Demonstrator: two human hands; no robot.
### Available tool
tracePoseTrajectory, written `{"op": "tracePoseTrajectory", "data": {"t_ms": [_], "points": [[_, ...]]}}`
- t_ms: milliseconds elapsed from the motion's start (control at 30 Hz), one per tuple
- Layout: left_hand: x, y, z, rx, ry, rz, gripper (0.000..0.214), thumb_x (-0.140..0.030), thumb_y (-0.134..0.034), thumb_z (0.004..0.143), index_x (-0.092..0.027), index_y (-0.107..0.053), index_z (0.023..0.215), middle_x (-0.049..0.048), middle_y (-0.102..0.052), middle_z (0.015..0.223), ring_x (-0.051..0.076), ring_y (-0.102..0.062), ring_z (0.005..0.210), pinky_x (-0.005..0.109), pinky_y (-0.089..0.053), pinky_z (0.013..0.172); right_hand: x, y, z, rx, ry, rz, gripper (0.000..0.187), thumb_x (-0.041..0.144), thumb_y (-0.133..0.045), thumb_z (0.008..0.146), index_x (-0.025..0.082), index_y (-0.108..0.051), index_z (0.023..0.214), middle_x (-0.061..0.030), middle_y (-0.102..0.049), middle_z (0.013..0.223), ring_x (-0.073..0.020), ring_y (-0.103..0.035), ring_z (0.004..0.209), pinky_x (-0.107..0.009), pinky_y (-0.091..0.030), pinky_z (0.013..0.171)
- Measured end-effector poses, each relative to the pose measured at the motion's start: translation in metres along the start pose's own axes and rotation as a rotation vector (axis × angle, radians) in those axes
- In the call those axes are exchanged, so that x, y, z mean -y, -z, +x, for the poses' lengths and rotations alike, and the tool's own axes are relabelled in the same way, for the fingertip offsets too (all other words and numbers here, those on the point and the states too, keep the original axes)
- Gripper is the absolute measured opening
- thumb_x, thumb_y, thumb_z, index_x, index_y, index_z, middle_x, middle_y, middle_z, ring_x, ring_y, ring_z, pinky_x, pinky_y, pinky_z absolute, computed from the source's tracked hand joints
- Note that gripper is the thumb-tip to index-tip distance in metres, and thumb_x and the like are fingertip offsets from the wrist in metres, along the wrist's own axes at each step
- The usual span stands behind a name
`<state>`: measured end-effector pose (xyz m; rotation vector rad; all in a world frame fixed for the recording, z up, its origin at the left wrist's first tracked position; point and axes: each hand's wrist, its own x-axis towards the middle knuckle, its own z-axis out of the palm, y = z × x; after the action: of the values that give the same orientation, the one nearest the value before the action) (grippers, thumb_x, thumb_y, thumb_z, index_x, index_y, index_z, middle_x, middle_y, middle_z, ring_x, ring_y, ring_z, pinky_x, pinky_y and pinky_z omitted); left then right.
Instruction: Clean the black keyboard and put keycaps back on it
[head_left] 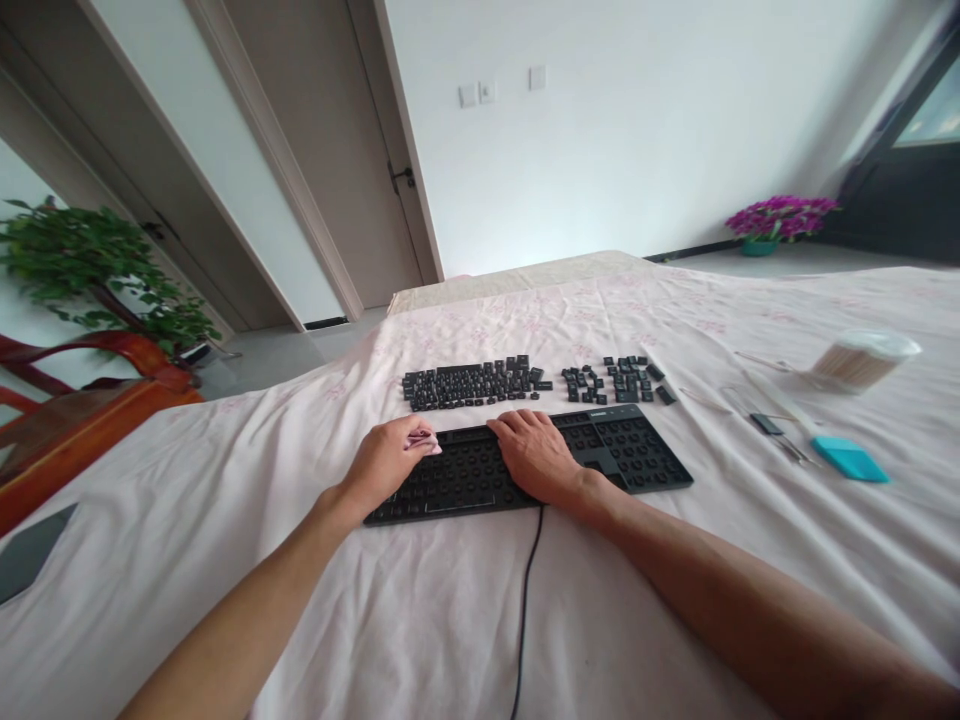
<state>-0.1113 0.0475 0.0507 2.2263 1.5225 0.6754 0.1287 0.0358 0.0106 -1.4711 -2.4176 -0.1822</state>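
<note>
The keyboard [645,455] lies on a pale pink sheet [420,620], in the middle of the scene, a little slanted, so that its right end is farther than its left end. Its key places show small dark mounts. The left hand [386,460] is at the left part of the keyboard; its fingers are closed and grip a small pink rag [424,441], of which a folded end comes out toward the right. How firmly the rag presses on the keyboard, I cannot tell. The right hand [538,455] lies palm down across the middle of the keyboard, the fingers loosely extended to its far edge, and no object shows in its grasp. A black cable [527,590] goes from the near edge of the keyboard toward the near side. Just beyond the keyboard, the keycaps [469,386] are laid in close rows at left, and in smaller groups at right. Farther right are a blue-headed tool [850,458], a small dark tool [765,424] with thin ends, and a tub [862,360] of pale sticks. At the far left, a plant [97,260] stands beyond a wooden chair [120,405].
</note>
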Motion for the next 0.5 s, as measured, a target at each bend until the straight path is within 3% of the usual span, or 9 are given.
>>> {"op": "tracePoseTrajectory", "data": {"t_ms": [100, 200, 367, 500], "points": [[0.002, -0.012, 0.004, 0.051, -0.042, 0.018, 0.008, -0.029, -0.065, 0.076, -0.024, -0.066, 0.083, 0.001, -0.073, 0.084, 0.019, -0.068, 0.084, 0.026, -0.049, 0.074, 0.0, 0.001, 0.0, 0.022, -0.007, -0.008, 0.028, 0.016, -0.04, 0.091, 0.018, -0.059, 0.112, -0.0118, -0.06, 0.11, -0.0239, -0.05, 0.101, -0.035, -0.032, 0.089], [0.01, -0.009, 0.002, 0.079, -0.086, 0.081, 0.006, -0.027, -0.063, 0.078, -0.024, -0.065, 0.082, 0.0012, -0.073, 0.085, 0.019, -0.068, 0.084, 0.026, -0.048, 0.074, 0.0, 0.001, 0.0, 0.024, -0.005, -0.003, 0.029, 0.016, -0.041, 0.091, 0.018, -0.059, 0.113, -0.012, -0.06, 0.11, -0.0238, -0.05, 0.101, -0.035, -0.031, 0.089], [0.03, 0.017, -0.008, 0.095, -0.081, 0.273, 0.007, -0.022, -0.058, 0.079, -0.025, -0.064, 0.081, 0.002, -0.072, 0.085, 0.021, -0.067, 0.084, 0.027, -0.046, 0.073, 0.0, 0.001, -0.001, 0.001, 0.0, 0.019, 0.031, 0.017, -0.039, 0.092, 0.019, -0.058, 0.116, -0.0113, -0.061, 0.108, -0.0242, -0.05, 0.099, -0.036, -0.032, 0.088], [0.04, 0.04, -0.016, 0.099, 0.055, 0.451, 0.006, -0.022, -0.059, 0.076, -0.025, -0.064, 0.077, 0.0031, -0.073, 0.084, 0.024, -0.067, 0.084, 0.029, -0.042, 0.068, 0.0, 0.001, -0.001, 0.023, -0.003, 0.022, 0.033, 0.016, -0.041, 0.091, 0.019, -0.056, 0.12, -0.012, -0.061, 0.109, -0.025, -0.05, 0.1, -0.037, -0.032, 0.088]]}}
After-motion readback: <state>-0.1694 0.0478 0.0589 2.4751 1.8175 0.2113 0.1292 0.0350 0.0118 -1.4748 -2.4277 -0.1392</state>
